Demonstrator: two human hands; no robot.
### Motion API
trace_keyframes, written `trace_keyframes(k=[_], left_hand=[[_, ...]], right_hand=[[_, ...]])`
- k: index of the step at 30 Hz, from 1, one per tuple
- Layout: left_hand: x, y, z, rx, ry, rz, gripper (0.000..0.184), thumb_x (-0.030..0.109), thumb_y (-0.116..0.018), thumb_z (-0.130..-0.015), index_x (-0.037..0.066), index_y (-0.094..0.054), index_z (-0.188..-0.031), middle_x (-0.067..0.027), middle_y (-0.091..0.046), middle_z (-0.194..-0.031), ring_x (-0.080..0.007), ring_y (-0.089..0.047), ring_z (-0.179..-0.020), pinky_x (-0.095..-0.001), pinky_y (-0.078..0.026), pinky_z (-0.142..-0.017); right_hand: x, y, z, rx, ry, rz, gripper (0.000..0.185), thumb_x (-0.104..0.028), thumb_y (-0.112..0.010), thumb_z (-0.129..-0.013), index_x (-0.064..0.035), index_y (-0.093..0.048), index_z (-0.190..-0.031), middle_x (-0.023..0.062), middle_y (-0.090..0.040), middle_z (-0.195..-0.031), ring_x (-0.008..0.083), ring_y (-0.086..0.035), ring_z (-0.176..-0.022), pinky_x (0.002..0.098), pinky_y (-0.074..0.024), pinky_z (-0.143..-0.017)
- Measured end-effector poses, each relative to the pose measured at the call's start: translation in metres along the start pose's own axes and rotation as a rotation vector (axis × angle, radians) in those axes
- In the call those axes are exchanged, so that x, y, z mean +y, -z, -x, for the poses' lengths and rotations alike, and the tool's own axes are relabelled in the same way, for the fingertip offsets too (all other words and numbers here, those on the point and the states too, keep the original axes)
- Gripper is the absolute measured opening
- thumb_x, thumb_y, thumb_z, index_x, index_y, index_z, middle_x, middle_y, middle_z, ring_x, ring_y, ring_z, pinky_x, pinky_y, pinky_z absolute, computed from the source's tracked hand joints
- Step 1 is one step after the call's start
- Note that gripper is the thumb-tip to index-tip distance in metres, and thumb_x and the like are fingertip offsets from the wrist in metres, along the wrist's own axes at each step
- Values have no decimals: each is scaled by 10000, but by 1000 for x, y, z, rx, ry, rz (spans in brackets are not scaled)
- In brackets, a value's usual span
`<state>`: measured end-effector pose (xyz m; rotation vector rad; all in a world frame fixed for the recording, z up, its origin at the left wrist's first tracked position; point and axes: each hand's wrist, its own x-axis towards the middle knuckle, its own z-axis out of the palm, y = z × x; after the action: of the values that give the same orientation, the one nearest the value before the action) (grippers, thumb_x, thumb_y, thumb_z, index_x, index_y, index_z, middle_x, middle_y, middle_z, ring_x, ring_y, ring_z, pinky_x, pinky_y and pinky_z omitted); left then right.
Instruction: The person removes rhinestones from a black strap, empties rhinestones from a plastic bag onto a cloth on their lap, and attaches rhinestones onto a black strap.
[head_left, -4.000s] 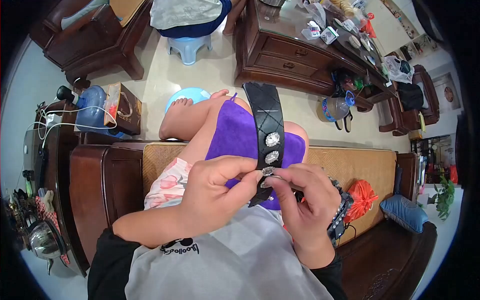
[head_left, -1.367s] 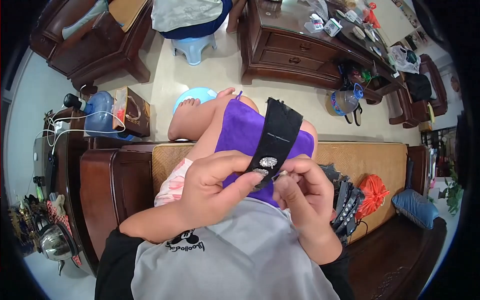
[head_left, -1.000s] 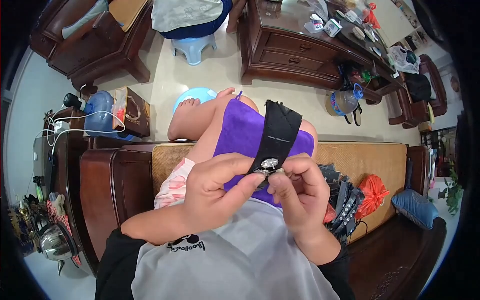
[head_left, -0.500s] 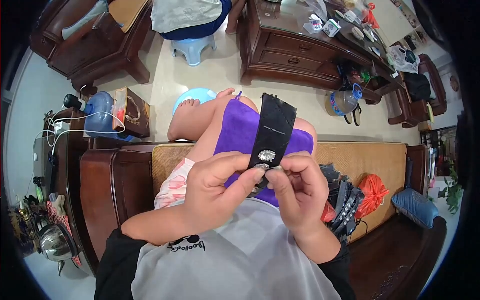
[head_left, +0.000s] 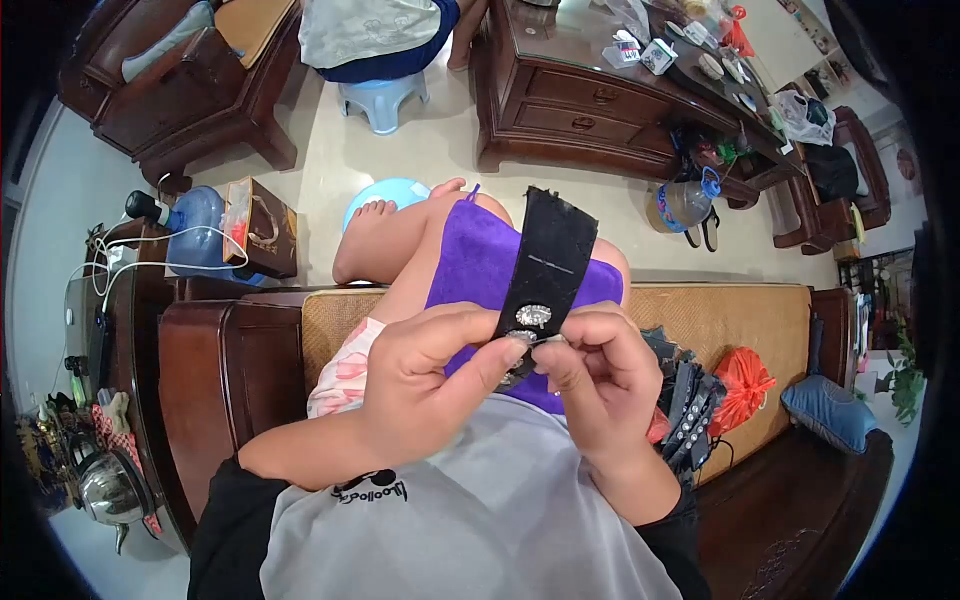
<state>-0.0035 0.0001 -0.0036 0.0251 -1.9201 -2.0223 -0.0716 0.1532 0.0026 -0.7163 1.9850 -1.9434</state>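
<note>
A black fabric strap [head_left: 552,250] with sparkling oval rhinestones [head_left: 533,316] stands up between my two hands, above a purple cloth [head_left: 475,255] spread over my lap. My left hand [head_left: 425,365] pinches the strap's left edge, with the thumb tip beside the second rhinestone. From the right, my right hand [head_left: 605,370] closes thumb and forefinger at the other edge. A small thin piece between the two thumbs is too small to name. The lower end of the strap is partly hidden by my fingers.
On the bench [head_left: 770,310] to my right lie several black rhinestone straps [head_left: 690,400], a red plastic bag [head_left: 741,378] and a blue cushion [head_left: 828,412]. A light blue basin [head_left: 400,188] is by my feet. Ahead, a person sits on a blue stool [head_left: 384,105] near a dark wooden table [head_left: 580,95].
Both hands keep their pinch on the strap. Its upper end has tipped very slightly to the right, and the view has shifted a little.
</note>
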Motion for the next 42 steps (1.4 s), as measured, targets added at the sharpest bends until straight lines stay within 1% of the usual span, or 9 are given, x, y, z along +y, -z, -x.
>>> trace_keyframes(k=[4,5,9,19,24,30,35,40,42], left_hand=[[1,-1,-1,12,-120,-64,122,-75,-605,-815,-62,-639,-931,-61,-623,-777,-109,-491,-613,-208,-381,-548],[1,-1,-1,11,-121,-63,122,-75,-605,-815,-62,-639,-931,-61,-623,-777,-109,-491,-613,-208,-381,-548],[0,-1,0,-9,-80,15,138,-77,-603,-811,-59,-643,-941,-71,-633,-788,-116,-499,-615,-211,-388,-552],[3,-1,4,1,-103,-83,169,-79,-607,-792,-49,-652,-953,-85,-647,-816,-127,-525,-632,-213,-411,-565],[1,1,1,-40,-150,-47,175,-76,-610,-787,-45,-654,-954,-87,-651,-832,-131,-530,-634,-213,-415,-569],[1,-1,2,-21,-176,-84,174,-74,-608,-789,-40,-655,-953,-91,-655,-845,-134,-531,-635,-212,-417,-575],[4,-2,1,-21,-208,-111,160,-71,-607,-799,-45,-650,-950,-89,-651,-833,-136,-530,-632,-211,-417,-574],[5,-3,6,11,-15,28,116,-46,-606,-837,-46,-644,-946,-60,-634,-809,-99,-508,-639,-193,-403,-570],[4,-5,7,32,114,202,97,-28,-601,-859,-48,-640,-945,-43,-620,-800,-79,-488,-641,-180,-387,-565]], right_hand=[[3,-3,-3,48,303,275,161,54,-677,-790,24,-602,-929,78,-591,-874,118,-499,-652,200,-393,-574],[2,-3,-2,49,304,276,161,54,-677,-790,24,-602,-929,78,-591,-874,118,-499,-652,200,-393,-574],[-6,0,1,35,-80,-162,160,43,-694,-774,21,-602,-903,83,-598,-858,131,-513,-660,201,-401,-576],[-9,-3,0,26,195,232,147,53,-687,-779,24,-597,-892,82,-598,-850,122,-507,-654,200,-395,-574],[-9,0,1,-1,-28,-110,146,51,-687,-778,21,-597,-889,83,-598,-848,128,-506,-647,205,-399,-569],[-11,1,1,-9,-42,-81,156,46,-694,-770,19,-599,-890,87,-599,-849,140,-514,-648,212,-408,-566],[-11,-2,0,33,224,188,164,46,-697,-765,22,-607,-900,95,-606,-861,141,-515,-646,216,-409,-556],[-8,3,-2,13,244,236,191,36,-722,-738,24,-625,-902,101,-621,-867,151,-531,-656,225,-425,-559],[-8,4,-2,18,283,304,202,29,-734,-724,22,-634,-899,102,-628,-864,156,-539,-656,230,-433,-558]])
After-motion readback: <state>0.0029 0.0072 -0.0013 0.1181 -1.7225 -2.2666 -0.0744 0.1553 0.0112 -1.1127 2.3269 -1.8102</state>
